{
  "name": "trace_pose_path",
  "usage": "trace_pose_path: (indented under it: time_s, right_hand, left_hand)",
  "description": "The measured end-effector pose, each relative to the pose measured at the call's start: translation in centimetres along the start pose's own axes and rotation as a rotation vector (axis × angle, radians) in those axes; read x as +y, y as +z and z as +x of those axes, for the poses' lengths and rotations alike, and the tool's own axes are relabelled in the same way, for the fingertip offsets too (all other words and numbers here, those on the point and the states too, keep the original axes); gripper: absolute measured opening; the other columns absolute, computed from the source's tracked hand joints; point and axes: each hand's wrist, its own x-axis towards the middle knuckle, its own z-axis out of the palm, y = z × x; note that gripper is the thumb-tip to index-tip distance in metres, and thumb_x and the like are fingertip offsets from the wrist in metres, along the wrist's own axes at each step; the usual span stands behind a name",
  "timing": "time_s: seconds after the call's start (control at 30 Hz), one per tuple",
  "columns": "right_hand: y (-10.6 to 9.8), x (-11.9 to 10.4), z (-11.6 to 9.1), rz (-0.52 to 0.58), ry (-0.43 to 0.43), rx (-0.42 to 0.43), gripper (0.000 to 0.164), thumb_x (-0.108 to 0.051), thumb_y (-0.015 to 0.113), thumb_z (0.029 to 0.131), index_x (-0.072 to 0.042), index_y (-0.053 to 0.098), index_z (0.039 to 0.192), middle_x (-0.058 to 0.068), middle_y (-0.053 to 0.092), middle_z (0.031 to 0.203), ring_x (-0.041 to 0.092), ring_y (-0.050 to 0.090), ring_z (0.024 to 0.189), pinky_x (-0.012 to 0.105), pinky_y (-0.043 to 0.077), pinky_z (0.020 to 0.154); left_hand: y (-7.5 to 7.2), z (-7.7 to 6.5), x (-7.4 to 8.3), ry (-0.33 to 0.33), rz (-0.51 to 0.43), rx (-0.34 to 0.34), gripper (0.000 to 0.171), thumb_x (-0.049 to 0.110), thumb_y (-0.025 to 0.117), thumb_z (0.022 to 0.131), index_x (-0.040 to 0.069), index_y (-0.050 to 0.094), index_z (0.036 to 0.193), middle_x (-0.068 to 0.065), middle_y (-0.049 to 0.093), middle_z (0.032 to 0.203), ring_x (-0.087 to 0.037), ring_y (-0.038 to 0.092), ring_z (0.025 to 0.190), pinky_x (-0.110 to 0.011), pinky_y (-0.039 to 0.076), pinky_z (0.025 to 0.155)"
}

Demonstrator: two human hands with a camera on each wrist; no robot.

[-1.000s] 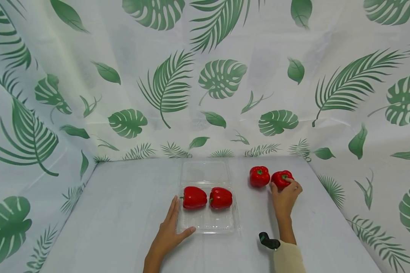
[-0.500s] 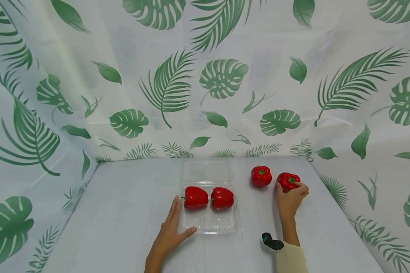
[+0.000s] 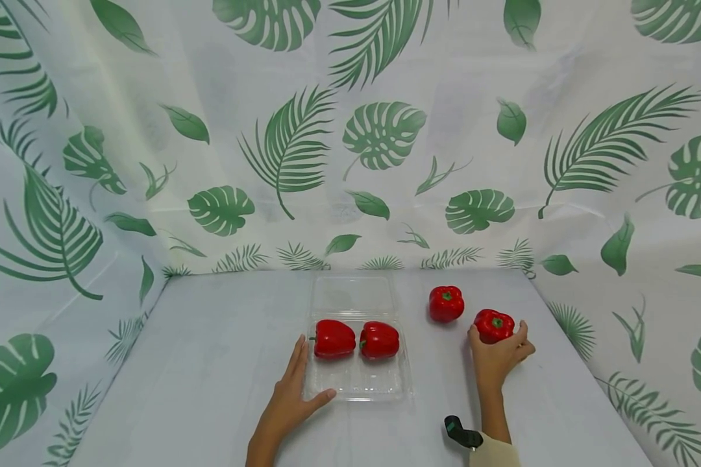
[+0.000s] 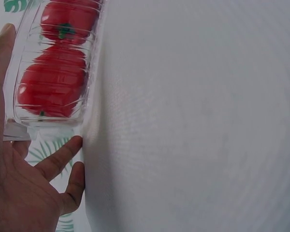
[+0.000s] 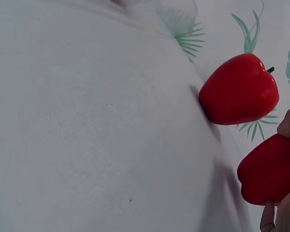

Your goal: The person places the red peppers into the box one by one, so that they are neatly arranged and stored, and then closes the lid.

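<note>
Right of centre, in the lower half of the head view, the held pepper [image 3: 494, 325] sits in the right hand [image 3: 498, 359], pinched with the thumb at its left side and fingers at its right. Its stem end faces up; in the right wrist view its long axis slants, blunt end at lower left, and it looks lifted off the table [image 3: 210, 357]. Since a second ago it has come lower in the frame and slightly right, leaving a clear gap to the standing pepper [image 3: 446, 304], which it nearly touched then. That one rests upright to its upper left, stem on top, unmoved.

At the frame's lower middle, the clear box [image 3: 356, 386] carries two more, the left pepper [image 3: 334, 340] and the right pepper [image 3: 380, 340], both on their sides, stems pointing left, long axes across the frame. Its lid [image 3: 353, 295] lies folded back above them. The left hand [image 3: 289, 402] is spread wide, straight fingers along the box's left side, gripping nothing, placed as before. A sleeve [image 3: 493, 452] and a black mount [image 3: 461, 432] show at lower right; leaf-printed cloth [image 3: 409, 65] rises behind.
</note>
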Motion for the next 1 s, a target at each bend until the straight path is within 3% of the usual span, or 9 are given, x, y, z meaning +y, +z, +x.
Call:
trace_pose_path:
  time_s: [0.2,0.6,0.7,0.83,1.0]
  right_hand:
    - [-0.5,-0.1,-0.4,-0.012,0.021,-0.009,0.088,-0.016,0.076,0.08,-0.012,0.025,0.152,0.017,0.022,0.148,0.025,0.021,0.142,0.061,0.042,0.106]
    - [-1.3,-0.9,-1.0,0.005,0.041,-0.071,0.091,-0.02,0.076,0.082,-0.014,0.017,0.152,0.014,0.026,0.154,0.028,0.02,0.144,0.064,0.042,0.102]
    - [-1.4,-1.2,-1.2,0.021,0.005,-0.071,0.091,-0.023,0.078,0.081,-0.014,0.02,0.15,0.014,0.028,0.153,0.027,0.023,0.144,0.063,0.043,0.103]
    - [-1.7,-1.6,-1.4,0.056,-0.034,-0.063,0.09,-0.029,0.08,0.081,-0.017,0.023,0.149,0.012,0.029,0.151,0.025,0.026,0.142,0.061,0.043,0.104]
    - [-1.9,-2.2,-1.7,0.089,-0.003,-0.12,0.089,-0.034,0.079,0.082,-0.025,0.024,0.15,0.012,0.027,0.151,0.027,0.027,0.142,0.061,0.043,0.104]
  left_hand:
    - [0.1,-0.1,-0.2,-0.002,0.003,-0.008,0.107,0.065,0.068,0.078,0.026,0.011,0.158,0.013,0.001,0.166,-0.029,0.022,0.151,-0.082,0.023,0.1]
    - [0.1,0.1,-0.1,-0.016,-0.005,-0.014,0.108,0.065,0.069,0.077,0.026,0.011,0.158,0.01,0.002,0.166,-0.032,0.022,0.15,-0.083,0.02,0.1]
    - [0.2,0.2,-0.1,-0.017,0.003,-0.013,0.108,0.066,0.069,0.077,0.026,0.01,0.158,0.01,0.002,0.166,-0.031,0.022,0.15,-0.083,0.021,0.1]
    - [0.3,0.2,-0.3,-0.014,0.009,-0.009,0.108,0.066,0.069,0.076,0.027,0.01,0.158,0.011,0.001,0.166,-0.03,0.022,0.151,-0.083,0.022,0.099]
    - [0.3,0.2,-0.3,-0.016,0.006,-0.013,0.109,0.067,0.068,0.076,0.028,0.009,0.158,0.012,0.001,0.166,-0.029,0.021,0.151,-0.083,0.021,0.1]
